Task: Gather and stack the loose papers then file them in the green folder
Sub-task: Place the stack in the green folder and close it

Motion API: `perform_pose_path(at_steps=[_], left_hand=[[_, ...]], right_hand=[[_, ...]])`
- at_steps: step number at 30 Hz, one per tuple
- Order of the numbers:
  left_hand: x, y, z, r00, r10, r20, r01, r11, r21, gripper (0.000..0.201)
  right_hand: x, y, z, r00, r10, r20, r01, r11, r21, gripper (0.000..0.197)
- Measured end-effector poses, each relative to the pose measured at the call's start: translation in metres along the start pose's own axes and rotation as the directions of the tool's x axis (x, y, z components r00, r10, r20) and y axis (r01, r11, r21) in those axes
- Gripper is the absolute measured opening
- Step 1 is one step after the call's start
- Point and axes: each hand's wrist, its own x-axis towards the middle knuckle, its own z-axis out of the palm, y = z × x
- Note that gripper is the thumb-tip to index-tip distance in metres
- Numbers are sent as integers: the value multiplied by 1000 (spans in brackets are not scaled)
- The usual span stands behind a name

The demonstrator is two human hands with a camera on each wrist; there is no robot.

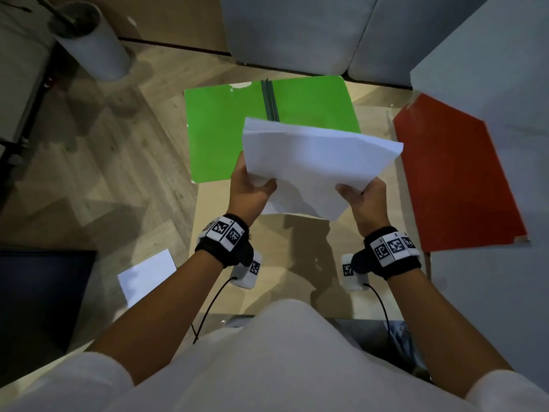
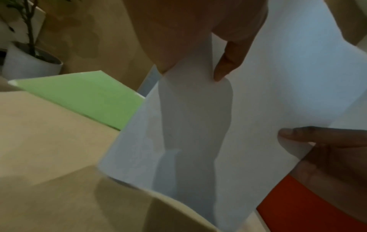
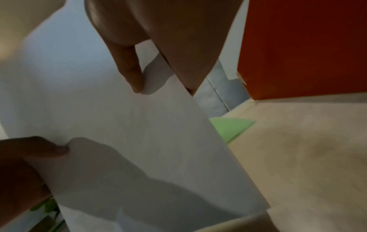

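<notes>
A stack of white papers (image 1: 315,165) hangs in the air above the table, tilted, over the near right part of the open green folder (image 1: 219,132). My left hand (image 1: 251,185) pinches the stack's left edge, thumb on top. My right hand (image 1: 364,194) pinches its right edge the same way. In the left wrist view the papers (image 2: 228,125) fill the middle, with my left thumb (image 2: 230,62) pressed on them and the green folder (image 2: 83,95) beyond. The right wrist view shows the papers (image 3: 119,125) under my right thumb (image 3: 131,70). One loose white sheet (image 1: 148,275) lies off the table at lower left.
A red folder (image 1: 454,179) lies on the table at the right, also seen as the red folder (image 3: 301,47). A white plant pot (image 1: 92,43) stands on the wooden floor at far left. Grey sofa cushions (image 1: 297,31) sit behind the table. A dark object (image 1: 38,301) is at lower left.
</notes>
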Motion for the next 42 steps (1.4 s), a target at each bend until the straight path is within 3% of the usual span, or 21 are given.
perform_pose_path(at_steps=[4, 7, 10, 12, 16, 20, 21, 23, 24, 26, 27, 29, 31, 34, 36, 39, 42], left_hand=[[-4, -28, 1, 991, -131, 30, 127, 986, 109, 49], [3, -33, 1, 981, -187, 57, 180, 977, 118, 48], [13, -39, -6, 954, -248, 169, 226, 964, 139, 56], [17, -50, -12, 921, -312, 235, 279, 946, 164, 63], [17, -59, -15, 822, -509, 256, 483, 861, 160, 63], [32, -60, -26, 748, -589, 305, 496, 802, 332, 52], [41, -61, -32, 765, -587, 265, 489, 797, 355, 43], [60, -63, -47, 861, -499, 93, 434, 819, 376, 24], [70, -63, -57, 907, -420, -16, 390, 826, 407, 21], [88, -63, -77, 947, -252, -200, 319, 815, 484, 25], [96, -64, -85, 945, -194, -265, 309, 796, 520, 31], [107, -66, -97, 906, -202, -373, 393, 731, 558, 45], [115, -72, -105, 840, -306, -449, 526, 666, 529, 61], [121, -86, -115, 763, -468, -446, 634, 678, 372, 75], [119, -90, -116, 772, -490, -404, 625, 701, 343, 64], [113, -90, -115, 813, -422, -401, 567, 732, 377, 47], [101, -89, -119, 808, -426, -408, 572, 732, 369, 42]], right_hand=[[0, 25, 2, 994, 92, 57, -90, 995, -37, 26], [7, 36, 4, 979, 184, 82, -182, 983, -37, 39], [18, 44, 2, 961, 252, 114, -250, 968, -29, 49], [22, 48, 1, 947, 289, 139, -287, 957, -34, 54], [26, 55, 6, 918, 358, 171, -353, 934, -59, 51], [32, 63, 6, 906, 384, 180, -382, 923, -47, 53], [34, 63, 5, 906, 385, 178, -386, 922, -29, 54], [38, 63, 0, 907, 378, 183, -384, 923, -6, 54], [39, 64, -3, 907, 377, 187, -382, 924, -6, 53], [40, 64, -7, 905, 376, 197, -380, 925, -21, 54], [40, 64, -9, 903, 379, 201, -381, 924, -27, 55], [37, 63, -10, 901, 383, 201, -386, 922, -28, 55], [33, 64, -10, 902, 383, 201, -384, 923, -31, 54], [29, 65, -9, 901, 378, 213, -381, 924, -29, 54], [27, 65, -9, 900, 377, 219, -380, 924, -28, 54], [26, 65, -9, 900, 371, 227, -374, 927, -33, 54], [24, 66, -11, 906, 362, 219, -364, 931, -29, 54]])
